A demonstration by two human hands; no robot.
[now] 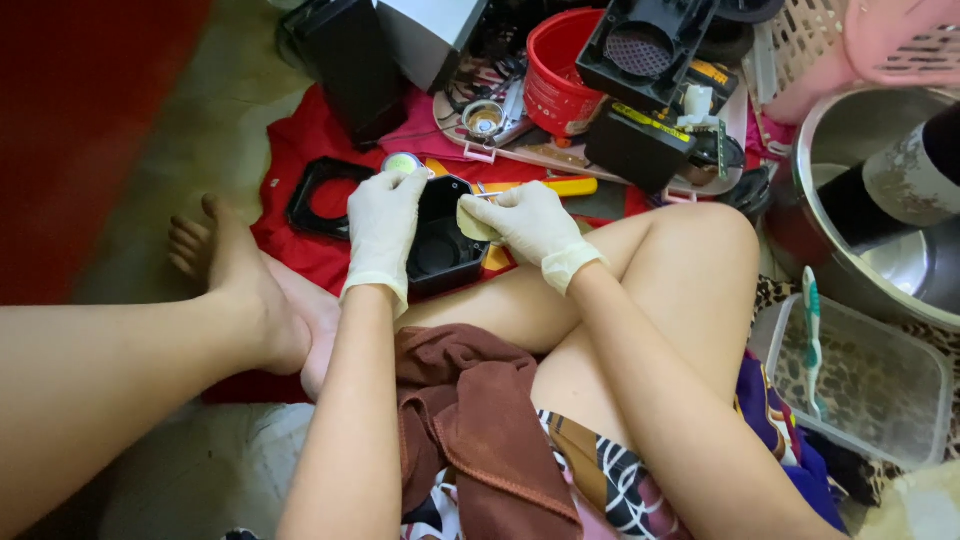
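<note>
Both my hands wear pale latex gloves. My left hand (383, 232) grips the left side of a black octagonal plastic housing (443, 240) that rests on my crossed legs. My right hand (532, 222) pinches a small yellowish pad (473, 224) and presses it against the housing's right rim. The inside of the housing shows a round dark recess. A brown towel (480, 420) lies across my lap below the hands.
A black frame piece (325, 195) lies on red cloth (300, 150) to the left. Behind sit a red bucket (552, 75), black boxes (640, 45), a yellow-handled tool (560, 186) and loose parts. At right stand a steel basin (880, 200), a pink basket (880, 40) and a clear tub (860, 385) with a toothbrush (813, 335).
</note>
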